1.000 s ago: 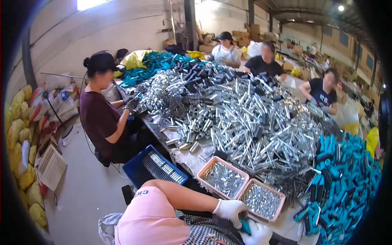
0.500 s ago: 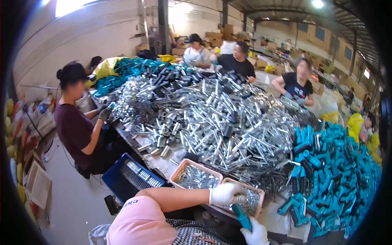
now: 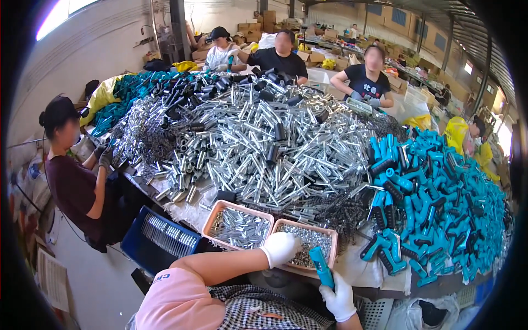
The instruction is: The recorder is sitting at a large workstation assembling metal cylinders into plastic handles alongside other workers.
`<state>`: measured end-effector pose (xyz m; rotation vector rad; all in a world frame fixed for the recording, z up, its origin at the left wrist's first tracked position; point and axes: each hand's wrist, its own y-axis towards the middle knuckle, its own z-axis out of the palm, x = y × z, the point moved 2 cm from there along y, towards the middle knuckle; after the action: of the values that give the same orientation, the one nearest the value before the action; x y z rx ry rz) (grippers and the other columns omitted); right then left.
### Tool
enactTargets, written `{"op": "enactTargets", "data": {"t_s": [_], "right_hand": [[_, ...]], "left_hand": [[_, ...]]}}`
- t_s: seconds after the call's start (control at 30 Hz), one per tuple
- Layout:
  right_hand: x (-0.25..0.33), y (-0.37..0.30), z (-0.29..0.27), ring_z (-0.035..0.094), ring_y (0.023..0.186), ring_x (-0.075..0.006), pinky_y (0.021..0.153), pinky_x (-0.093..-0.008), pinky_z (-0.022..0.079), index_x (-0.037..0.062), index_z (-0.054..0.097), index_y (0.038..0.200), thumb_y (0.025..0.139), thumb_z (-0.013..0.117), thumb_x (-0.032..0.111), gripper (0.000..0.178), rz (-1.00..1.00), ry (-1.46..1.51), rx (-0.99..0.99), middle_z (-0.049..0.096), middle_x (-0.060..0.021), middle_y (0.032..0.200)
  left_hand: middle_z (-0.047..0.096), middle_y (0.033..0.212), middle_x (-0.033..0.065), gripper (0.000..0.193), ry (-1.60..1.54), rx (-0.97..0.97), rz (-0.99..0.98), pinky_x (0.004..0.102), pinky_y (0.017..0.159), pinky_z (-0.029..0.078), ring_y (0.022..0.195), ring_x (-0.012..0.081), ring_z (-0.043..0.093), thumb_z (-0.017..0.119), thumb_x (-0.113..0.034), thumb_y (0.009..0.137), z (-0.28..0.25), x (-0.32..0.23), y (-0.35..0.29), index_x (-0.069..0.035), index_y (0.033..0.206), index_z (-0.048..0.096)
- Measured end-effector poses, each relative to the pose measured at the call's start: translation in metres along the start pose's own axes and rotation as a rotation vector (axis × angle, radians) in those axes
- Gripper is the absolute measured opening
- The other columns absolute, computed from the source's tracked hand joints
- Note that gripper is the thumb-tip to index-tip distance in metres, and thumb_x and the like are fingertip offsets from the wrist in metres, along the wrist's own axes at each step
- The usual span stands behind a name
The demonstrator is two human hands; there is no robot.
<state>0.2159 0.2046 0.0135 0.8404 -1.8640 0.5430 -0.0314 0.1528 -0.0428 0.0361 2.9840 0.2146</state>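
My left hand [image 3: 280, 249], in a white glove, is at the left side of a pink tray of small metal parts [image 3: 313, 247]. Its fingers curl down toward the parts; the fingertips are hidden, so whatever they pinch does not show. Just right of that tray, my right hand [image 3: 339, 300], also gloved in white, is wrapped round the lower end of a teal plastic tool handle [image 3: 321, 265]. The handle stands nearly upright, its open end up. A second pink tray [image 3: 237, 225] adjoins on the left, filled with short metal pins.
A big heap of metal tubes and rods [image 3: 269, 148] covers the table. Teal handles [image 3: 434, 203] pile up on the right. A blue crate [image 3: 159, 236] with rows of metal pieces stands at left. Several people work around the table, one person [image 3: 74, 170] near the crate.
The whole view has shifted. My left hand has drawn back toward the tray's left edge, its fingers more curled. My right hand has tipped the teal handle more upright.
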Motion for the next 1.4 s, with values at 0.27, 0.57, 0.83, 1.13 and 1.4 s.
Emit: {"op": "enactTargets", "data": {"t_s": [0.27,0.57,0.83,1.13,1.4], "right_hand": [[-0.001,-0.001,0.021,0.066,0.078,-0.0416,0.068,-0.0429,0.052,0.0015,0.059,0.122,0.083,0.07,0.028,0.048,-0.025,-0.162,0.045,0.064,-0.0246,0.083],[0.019,-0.004,0.019,0.067,0.083,-0.041,0.071,-0.0455,0.053,0.0052,0.059,0.121,0.083,0.07,0.032,0.048,-0.047,-0.371,-0.049,0.067,-0.0225,0.088],[0.025,0.006,0.026,0.067,0.084,-0.0417,0.073,-0.0481,0.053,0.0061,0.06,0.122,0.079,0.073,0.032,0.052,-0.071,-0.504,0.035,0.068,-0.0234,0.091],[0.037,0.001,0.027,0.068,0.073,-0.036,0.064,-0.0442,0.053,0.0101,0.066,0.117,0.072,0.079,0.033,0.052,-0.366,-0.501,-0.009,0.069,-0.0168,0.084],[0.02,-0.008,0.006,0.068,0.097,-0.0362,0.087,-0.0385,0.052,0.0003,0.059,0.128,0.078,0.076,0.017,0.056,-0.151,-0.151,0.252,0.069,-0.0237,0.106]], "left_hand": [[0.064,0.078,0.012,0.014,-0.38,-0.361,-0.233,0.0445,0.068,0.053,0.075,0.0334,0.065,0.067,-0.021,0.084,-0.029,-0.002,-0.017,-0.007,0.08,0.069],[0.066,0.084,0.0147,0.011,-0.493,-0.412,-0.171,0.0441,0.071,0.053,0.079,0.0358,0.065,0.067,-0.015,0.084,-0.03,0.012,-0.027,-0.007,0.09,0.071],[0.065,0.085,0.009,0.018,-0.532,-0.474,0.161,0.0413,0.07,0.053,0.079,0.0309,0.064,0.075,-0.019,0.077,-0.071,-0.009,-0.04,-0.006,0.088,0.069],[0.069,0.097,0.01,0.02,-0.646,-0.314,0.426,0.0395,0.078,0.054,0.089,0.0289,0.066,0.076,-0.018,0.078,-0.076,-0.031,-0.044,-0.003,0.089,0.07],[0.064,0.106,0.0149,0.041,-0.413,-0.094,0.536,0.0424,0.075,0.053,0.086,0.0328,0.064,0.069,-0.029,0.086,-0.052,-0.045,-0.043,0.001,0.113,0.062]]}}
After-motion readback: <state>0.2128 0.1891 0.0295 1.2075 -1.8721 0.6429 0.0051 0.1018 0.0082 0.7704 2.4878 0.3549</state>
